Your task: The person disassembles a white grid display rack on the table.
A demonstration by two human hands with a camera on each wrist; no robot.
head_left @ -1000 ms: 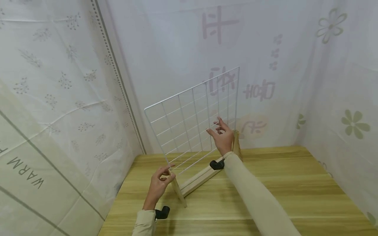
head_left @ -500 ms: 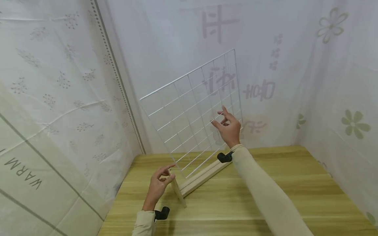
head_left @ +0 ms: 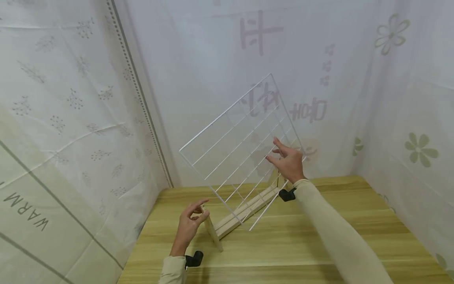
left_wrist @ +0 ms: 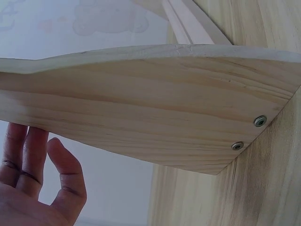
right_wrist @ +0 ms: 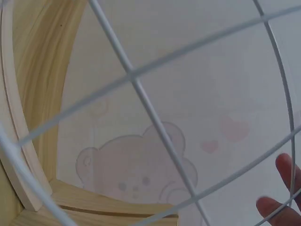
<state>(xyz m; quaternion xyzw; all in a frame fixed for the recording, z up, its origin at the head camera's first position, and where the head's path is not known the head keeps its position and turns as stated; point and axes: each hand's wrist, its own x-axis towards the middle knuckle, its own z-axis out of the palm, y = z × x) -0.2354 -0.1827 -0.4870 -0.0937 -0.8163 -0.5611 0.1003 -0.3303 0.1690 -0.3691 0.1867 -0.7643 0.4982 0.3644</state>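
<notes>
My right hand (head_left: pixel 291 163) pinches a white wire grid panel (head_left: pixel 226 113) by its inner wires, holding it tilted above a wooden stand. Grid wires (right_wrist: pixel 130 75) cross the right wrist view, with fingertips (right_wrist: pixel 286 169) at its right edge. My left hand (head_left: pixel 188 225) holds the top of the stand's near side board (head_left: pixel 212 229) between thumb and fingers. In the left wrist view that side board (left_wrist: pixel 155 103) fills the middle, its two bolts (left_wrist: pixel 260 121) near the lower end. The grid's lower corner hangs in front of the stand's crossbar (head_left: pixel 225 228), apart from the near side board.
The stand's far side board (head_left: pixel 274 178) is partly behind the grid and right hand. Under everything lies a wood-grain tabletop (head_left: pixel 340 221). Printed cloth curtains (head_left: pixel 354 102) enclose the back and sides.
My right hand has lifted the grid away from the near side board, then moved it right and lower, tilting it more. The left hand stays at the side board.
</notes>
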